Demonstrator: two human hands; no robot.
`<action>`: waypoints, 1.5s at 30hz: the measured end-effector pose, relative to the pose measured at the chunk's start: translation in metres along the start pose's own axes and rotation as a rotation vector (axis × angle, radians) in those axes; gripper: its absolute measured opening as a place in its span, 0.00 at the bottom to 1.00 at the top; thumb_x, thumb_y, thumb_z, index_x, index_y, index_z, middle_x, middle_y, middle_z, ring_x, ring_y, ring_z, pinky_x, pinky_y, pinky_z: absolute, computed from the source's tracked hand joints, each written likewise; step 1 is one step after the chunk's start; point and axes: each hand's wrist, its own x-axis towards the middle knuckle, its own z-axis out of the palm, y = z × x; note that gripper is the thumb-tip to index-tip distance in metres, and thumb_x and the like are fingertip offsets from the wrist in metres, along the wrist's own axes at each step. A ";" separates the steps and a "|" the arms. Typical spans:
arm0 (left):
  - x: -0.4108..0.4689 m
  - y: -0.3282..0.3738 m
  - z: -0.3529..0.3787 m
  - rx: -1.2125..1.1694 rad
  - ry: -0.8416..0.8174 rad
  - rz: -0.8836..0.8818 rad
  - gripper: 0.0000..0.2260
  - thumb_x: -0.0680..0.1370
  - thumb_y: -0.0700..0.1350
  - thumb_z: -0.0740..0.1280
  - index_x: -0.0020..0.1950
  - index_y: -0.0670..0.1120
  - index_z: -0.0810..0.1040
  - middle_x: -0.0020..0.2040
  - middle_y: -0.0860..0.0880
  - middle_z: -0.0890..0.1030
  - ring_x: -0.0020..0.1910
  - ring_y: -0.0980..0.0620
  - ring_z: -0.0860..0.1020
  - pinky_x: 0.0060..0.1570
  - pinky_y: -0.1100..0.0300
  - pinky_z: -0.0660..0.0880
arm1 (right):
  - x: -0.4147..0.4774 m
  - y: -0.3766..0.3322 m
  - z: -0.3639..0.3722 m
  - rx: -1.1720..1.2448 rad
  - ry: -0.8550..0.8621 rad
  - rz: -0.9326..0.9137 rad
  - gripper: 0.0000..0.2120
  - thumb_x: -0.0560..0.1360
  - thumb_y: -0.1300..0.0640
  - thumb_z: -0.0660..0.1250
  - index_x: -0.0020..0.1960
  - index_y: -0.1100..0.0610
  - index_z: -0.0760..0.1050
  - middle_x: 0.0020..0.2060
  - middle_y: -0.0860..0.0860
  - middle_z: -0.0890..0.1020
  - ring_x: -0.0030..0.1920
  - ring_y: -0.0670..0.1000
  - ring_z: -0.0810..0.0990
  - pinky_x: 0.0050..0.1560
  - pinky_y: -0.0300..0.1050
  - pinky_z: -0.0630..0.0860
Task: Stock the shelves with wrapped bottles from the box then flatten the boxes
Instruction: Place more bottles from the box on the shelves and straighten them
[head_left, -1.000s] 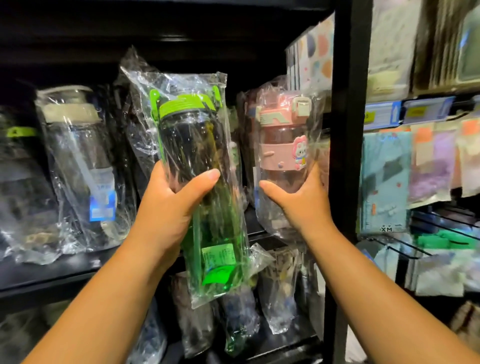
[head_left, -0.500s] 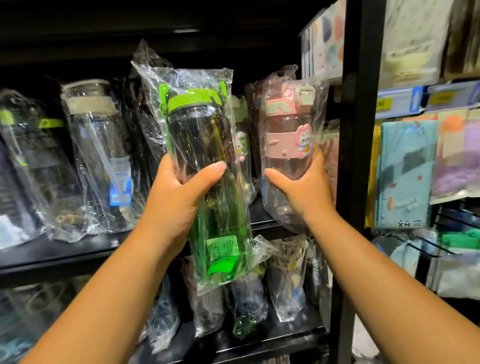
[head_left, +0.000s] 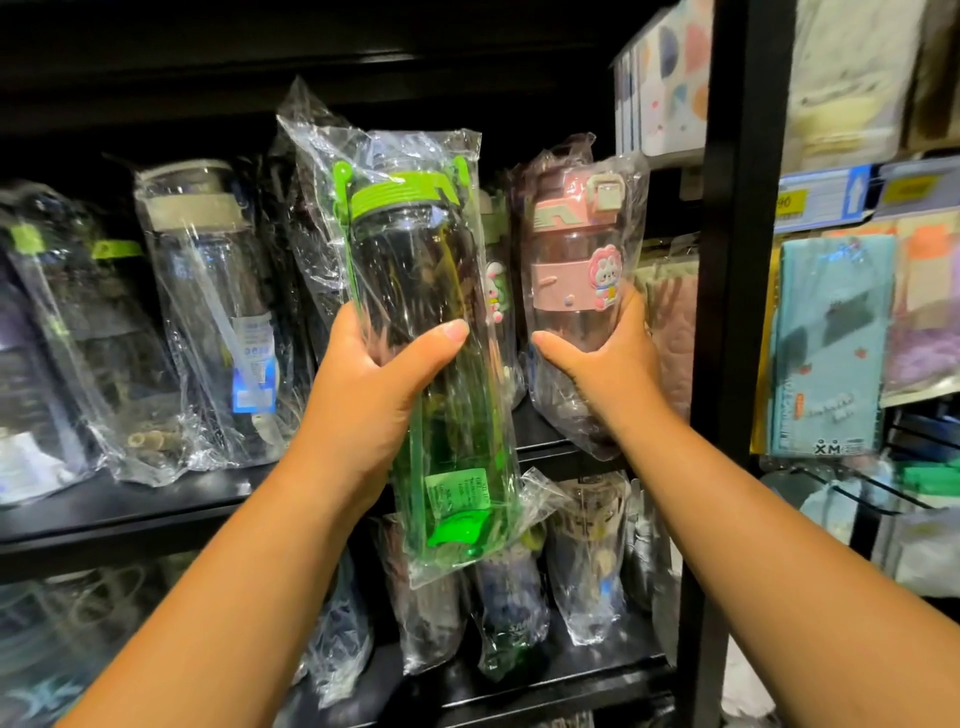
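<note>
My left hand (head_left: 371, 384) grips a tall green-lidded bottle (head_left: 421, 270) in clear plastic wrap, held upright in front of the black shelf (head_left: 156, 512). My right hand (head_left: 605, 356) holds a pink-lidded bottle (head_left: 574, 249) with a cartoon badge, also wrapped, at the right end of the same shelf next to the black upright post (head_left: 737, 260). The pink bottle's base hangs at the shelf's front edge. No box is in view.
Several wrapped clear bottles (head_left: 208, 312) stand on the shelf to the left. More wrapped bottles (head_left: 587, 561) fill the lower shelf. Right of the post hang packaged cloths (head_left: 831, 343) and price tags (head_left: 821, 197).
The view has shifted a little; both hands keep their grip on their bottles and stay in about the same places before the shelf.
</note>
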 end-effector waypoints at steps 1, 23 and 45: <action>0.000 0.001 0.000 0.002 0.000 0.002 0.26 0.69 0.48 0.74 0.65 0.48 0.73 0.56 0.50 0.84 0.55 0.51 0.83 0.61 0.42 0.77 | 0.002 0.001 0.002 -0.007 -0.003 0.003 0.46 0.68 0.44 0.78 0.77 0.48 0.55 0.70 0.49 0.71 0.67 0.52 0.72 0.57 0.39 0.67; 0.021 0.004 0.024 0.166 0.105 0.164 0.32 0.72 0.46 0.78 0.71 0.46 0.66 0.63 0.52 0.79 0.58 0.60 0.81 0.57 0.62 0.78 | -0.023 0.013 -0.012 -0.181 -0.058 -0.090 0.47 0.75 0.41 0.69 0.80 0.48 0.41 0.79 0.50 0.49 0.78 0.52 0.52 0.73 0.52 0.58; -0.021 -0.067 0.034 0.633 0.240 0.079 0.49 0.67 0.62 0.75 0.79 0.53 0.50 0.64 0.59 0.57 0.61 0.64 0.61 0.61 0.68 0.59 | -0.026 0.018 -0.012 -0.157 -0.001 -0.160 0.37 0.77 0.46 0.67 0.79 0.50 0.52 0.76 0.50 0.56 0.70 0.47 0.60 0.60 0.39 0.58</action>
